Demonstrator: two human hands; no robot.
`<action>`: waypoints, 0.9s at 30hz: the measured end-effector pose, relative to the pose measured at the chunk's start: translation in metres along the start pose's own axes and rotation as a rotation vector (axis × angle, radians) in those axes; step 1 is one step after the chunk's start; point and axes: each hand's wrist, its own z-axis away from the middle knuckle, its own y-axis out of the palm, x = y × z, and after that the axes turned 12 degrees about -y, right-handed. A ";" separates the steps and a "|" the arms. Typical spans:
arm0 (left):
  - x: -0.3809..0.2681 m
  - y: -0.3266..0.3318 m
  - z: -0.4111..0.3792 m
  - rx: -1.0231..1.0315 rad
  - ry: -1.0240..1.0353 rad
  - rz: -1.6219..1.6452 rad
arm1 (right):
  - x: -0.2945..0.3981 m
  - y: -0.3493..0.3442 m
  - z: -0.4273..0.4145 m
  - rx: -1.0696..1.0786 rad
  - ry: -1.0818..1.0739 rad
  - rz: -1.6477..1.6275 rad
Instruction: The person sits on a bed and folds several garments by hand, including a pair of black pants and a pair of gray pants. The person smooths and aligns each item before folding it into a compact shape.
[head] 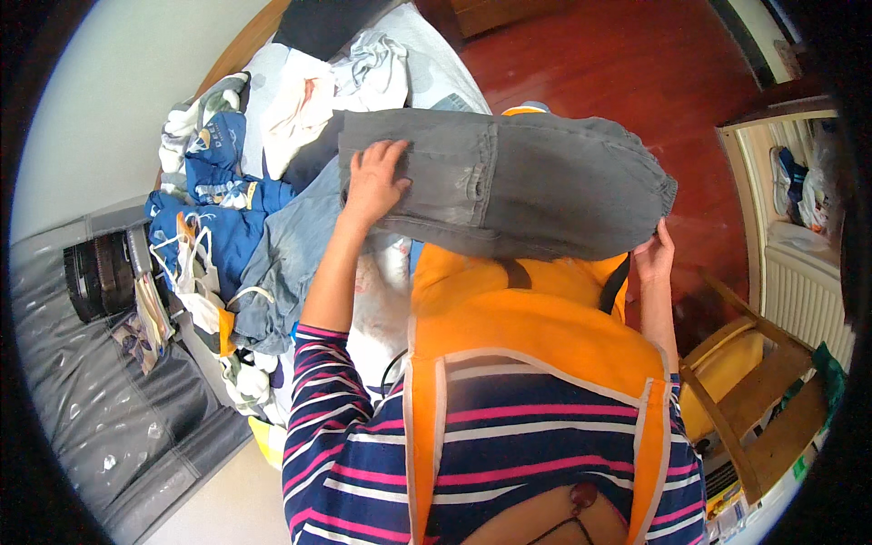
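Observation:
A pair of grey trousers [558,184], folded lengthwise, stretches across in front of me with its gathered cuff end at the right. A pocket with a worn flap shows near the middle. My left hand [378,178] rests palm down on the left part of the cloth, fingers spread. At the right end, my right hand [654,251] holds the lower edge by the cuff, its fingertips partly hidden by the fabric. Under and beside the left end lie faded blue denim [293,238] and a white garment [300,109].
Piled clothes cover the bed [436,41], among them a blue printed garment [225,163]. A tote bag [194,266] lies at the left by a black padded headboard [102,381]. A wooden chair [763,395] stands at the right on the red floor [579,68], near an open cabinet [797,184].

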 end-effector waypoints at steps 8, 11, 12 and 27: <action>0.042 0.005 0.009 0.013 -0.228 -0.156 | 0.008 -0.018 -0.015 -0.027 -0.045 0.125; 0.053 0.005 0.014 -0.067 -0.208 -0.076 | 0.009 -0.013 -0.014 -0.005 -0.026 0.133; 0.057 0.005 0.015 -0.098 -0.196 -0.039 | 0.009 -0.016 -0.015 0.003 -0.020 0.124; 0.059 0.003 0.041 -0.478 -0.327 0.518 | 0.003 -0.018 -0.021 -0.011 0.023 0.173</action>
